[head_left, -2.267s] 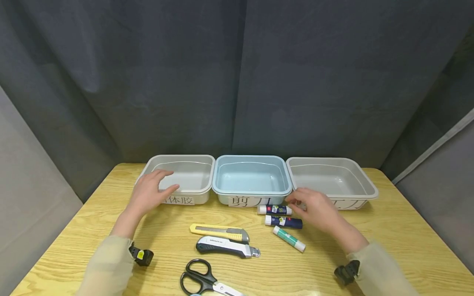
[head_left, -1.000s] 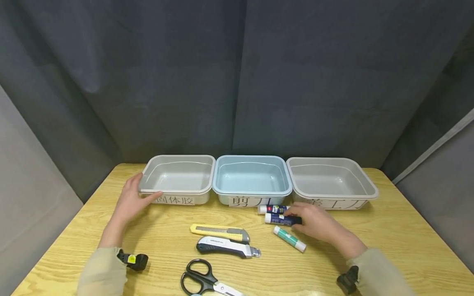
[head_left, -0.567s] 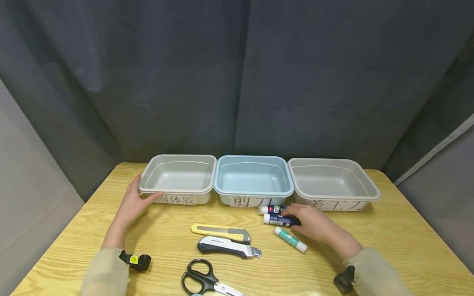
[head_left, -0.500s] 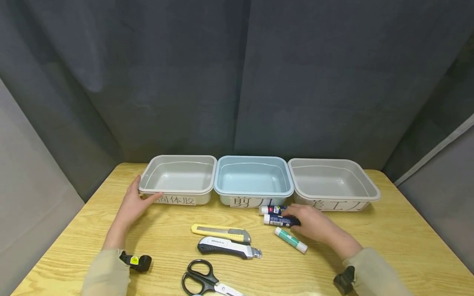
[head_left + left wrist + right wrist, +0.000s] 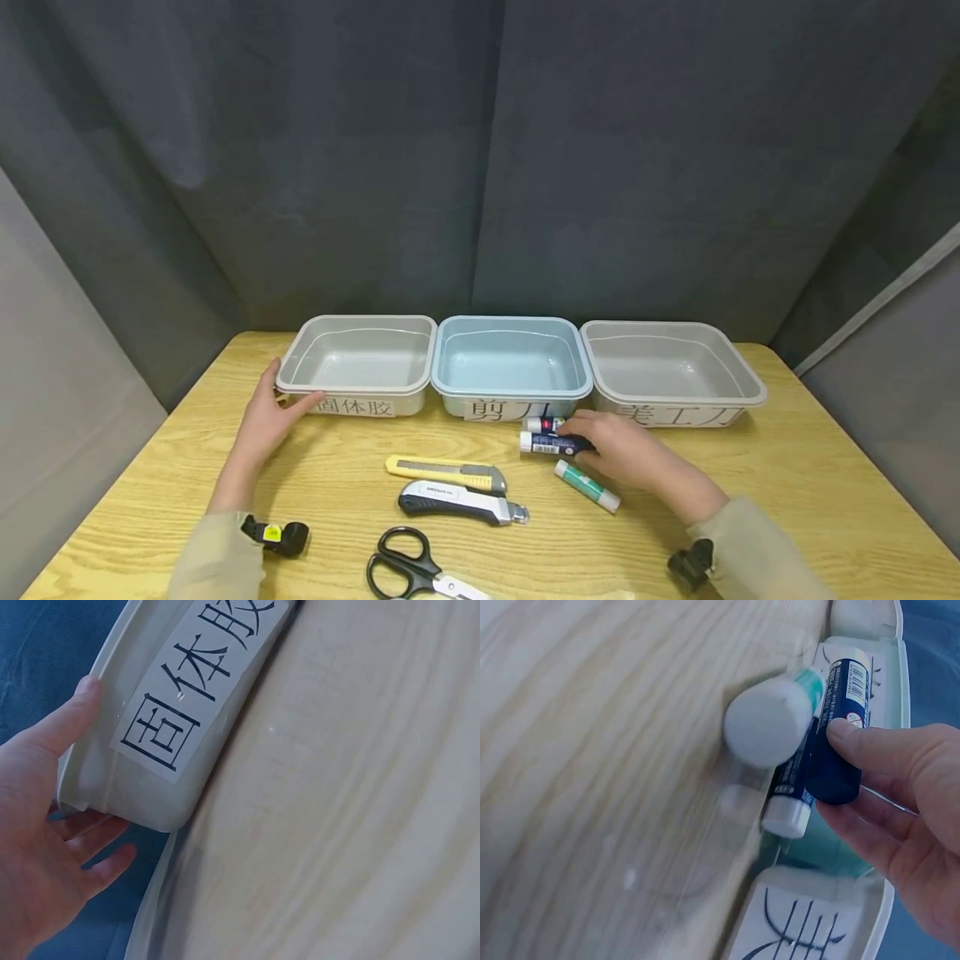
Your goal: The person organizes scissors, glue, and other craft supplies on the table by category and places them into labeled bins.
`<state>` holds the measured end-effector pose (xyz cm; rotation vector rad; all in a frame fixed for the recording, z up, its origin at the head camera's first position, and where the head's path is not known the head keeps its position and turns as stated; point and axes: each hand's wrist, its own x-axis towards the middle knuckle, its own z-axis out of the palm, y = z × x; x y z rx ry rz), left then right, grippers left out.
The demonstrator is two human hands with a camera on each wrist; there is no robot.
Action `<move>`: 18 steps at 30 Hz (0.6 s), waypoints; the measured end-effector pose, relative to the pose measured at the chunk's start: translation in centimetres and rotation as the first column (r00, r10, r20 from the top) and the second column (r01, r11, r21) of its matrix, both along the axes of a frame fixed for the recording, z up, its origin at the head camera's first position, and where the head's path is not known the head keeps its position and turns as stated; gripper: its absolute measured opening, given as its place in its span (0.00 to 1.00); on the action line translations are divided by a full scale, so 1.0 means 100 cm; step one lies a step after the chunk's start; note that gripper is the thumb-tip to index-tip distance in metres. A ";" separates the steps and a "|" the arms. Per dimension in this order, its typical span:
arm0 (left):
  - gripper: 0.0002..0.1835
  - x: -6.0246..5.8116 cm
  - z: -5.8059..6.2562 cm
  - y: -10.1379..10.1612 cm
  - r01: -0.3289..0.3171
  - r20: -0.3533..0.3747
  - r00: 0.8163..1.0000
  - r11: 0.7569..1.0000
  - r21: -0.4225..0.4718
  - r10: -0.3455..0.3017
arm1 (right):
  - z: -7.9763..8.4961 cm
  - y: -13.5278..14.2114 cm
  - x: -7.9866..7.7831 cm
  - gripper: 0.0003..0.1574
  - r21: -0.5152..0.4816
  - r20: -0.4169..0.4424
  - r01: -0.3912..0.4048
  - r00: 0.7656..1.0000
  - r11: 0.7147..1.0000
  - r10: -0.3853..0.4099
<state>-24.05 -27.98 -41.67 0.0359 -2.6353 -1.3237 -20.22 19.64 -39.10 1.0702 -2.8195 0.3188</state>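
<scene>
Over by the table's back left corner, the left hand (image 5: 264, 423) grips the front left corner of the left bin (image 5: 360, 362), thumb on the labelled front, fingers round the side. That corner sits slightly farther left than half a second ago. Right of it, the yellow cutter (image 5: 446, 472) and, just in front, the white cutter (image 5: 457, 502) lie as they did, mid-table. Nearer the front edge the scissors (image 5: 427, 575) lie unmoved, their tips out of view. The blue bin (image 5: 513, 367) stands in the middle of the row, and the rear stick (image 5: 538, 425) lies just before its front right corner. The navy stick (image 5: 551, 444) has shifted left; the right hand (image 5: 626, 450) pinches it between thumb and fingers near its right end. The green stick (image 5: 587, 486) lies where it was, slanting, closer to the front edge. Last comes the right bin (image 5: 671, 367), toward the back right corner.

The table (image 5: 787, 450) is pale yellow wood with streaky grain and rounded back corners. A pale grey panel (image 5: 60, 333) rises on its left, a dark curtain (image 5: 337, 167) hangs behind the back edge, and another grey panel stands on the right.
</scene>
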 end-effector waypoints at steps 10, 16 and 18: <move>0.55 0.000 -0.009 0.003 -0.042 0.006 0.999 0.996 0.076 0.042 | 0.011 -0.021 -0.002 0.20 -0.019 -0.021 -0.001 1.000 1.000 0.001; 0.54 0.002 -0.008 0.003 -0.045 0.013 0.999 0.995 0.084 0.044 | 0.019 -0.033 -0.003 0.18 -0.031 -0.032 -0.022 0.999 0.999 0.021; 0.54 0.002 -0.008 0.003 -0.042 0.012 0.999 0.996 0.082 0.041 | 0.021 -0.037 -0.004 0.19 -0.036 -0.030 -0.034 0.999 0.999 0.033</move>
